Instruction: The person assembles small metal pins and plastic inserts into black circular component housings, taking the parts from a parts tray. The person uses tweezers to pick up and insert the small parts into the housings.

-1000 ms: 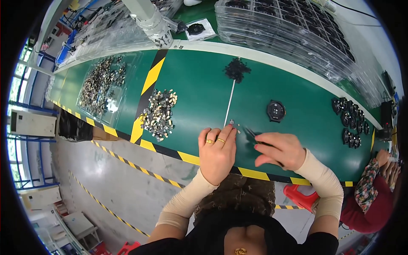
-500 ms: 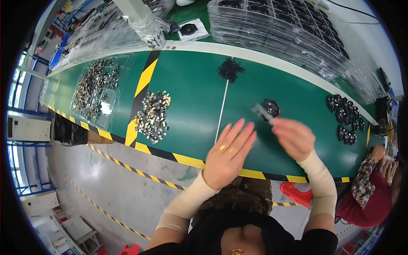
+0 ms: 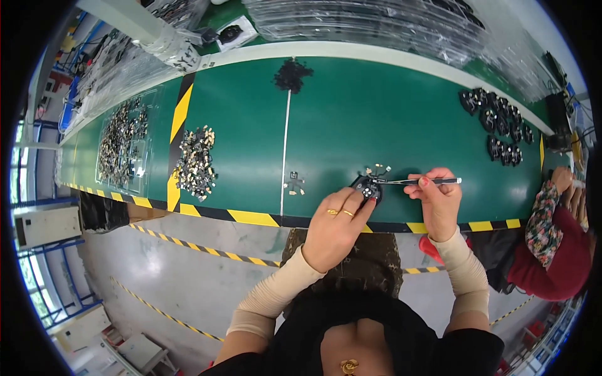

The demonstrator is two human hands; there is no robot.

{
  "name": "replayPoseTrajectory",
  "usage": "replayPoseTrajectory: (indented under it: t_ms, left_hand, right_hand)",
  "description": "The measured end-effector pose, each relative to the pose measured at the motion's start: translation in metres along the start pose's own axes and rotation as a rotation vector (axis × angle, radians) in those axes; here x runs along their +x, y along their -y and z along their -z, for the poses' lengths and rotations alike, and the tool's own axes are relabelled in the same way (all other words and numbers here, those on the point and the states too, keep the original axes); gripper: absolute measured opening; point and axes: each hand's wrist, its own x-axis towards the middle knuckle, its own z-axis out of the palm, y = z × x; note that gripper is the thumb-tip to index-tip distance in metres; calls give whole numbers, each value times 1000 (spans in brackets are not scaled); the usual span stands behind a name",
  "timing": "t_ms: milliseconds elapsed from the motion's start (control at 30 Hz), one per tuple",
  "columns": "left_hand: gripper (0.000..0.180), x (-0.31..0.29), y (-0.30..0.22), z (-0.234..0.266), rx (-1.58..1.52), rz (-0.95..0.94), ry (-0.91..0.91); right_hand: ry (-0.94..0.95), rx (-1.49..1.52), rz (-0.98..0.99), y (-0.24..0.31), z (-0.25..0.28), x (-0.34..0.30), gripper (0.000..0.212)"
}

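The left hand (image 3: 342, 216) is holding the round black housing (image 3: 360, 183) near the front edge of the green surface (image 3: 238, 125), its fingers closing in on the near side of the rim. The right hand (image 3: 439, 194) is gripping the tweezers (image 3: 439, 181) in a narrow pinch between thumb and fingers, with the rear end of the tool sticking out to the right.

The key relation is running sideways: the tweezers' long axis is lying almost level across the view, and their tips are pointing left at the housing's far right edge. The housing is sitting to the left of the right hand and just beyond the left fingertips, so the left hand is the nearer of the 2. A small branching part (image 3: 378, 169) is showing at the tips, overlapping the far edge of the housing; whether the tips are pinching it is too small to tell.

A 2nd branching part (image 3: 294, 183) is lying loose to the left of the left hand, just right of the white line (image 3: 286, 135). Farther left, a heap of small parts (image 3: 195, 166) is resting beside the striped tape (image 3: 180, 113).
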Motion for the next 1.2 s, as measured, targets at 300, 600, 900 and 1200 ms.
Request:
replayPoseTrajectory:
  t_ms: [300, 600, 900, 1200]
  left_hand:
    - [32, -1, 3, -10, 11, -24, -146]
    - [26, 2, 4, -15, 37, -30, -173]
    - [26, -2, 5, -19, 115, -31, -178]
    - [27, -1, 2, -16, 195, -46, -158]
  right_hand:
    - [-10, -95, 40, -4, -7, -14, 12]
    - [10, -161, 34, -4, -9, -15, 13]
    - [20, -181, 42, -5, -8, -13, 11]
    - [17, -186, 29, -3, -8, -11, 10]
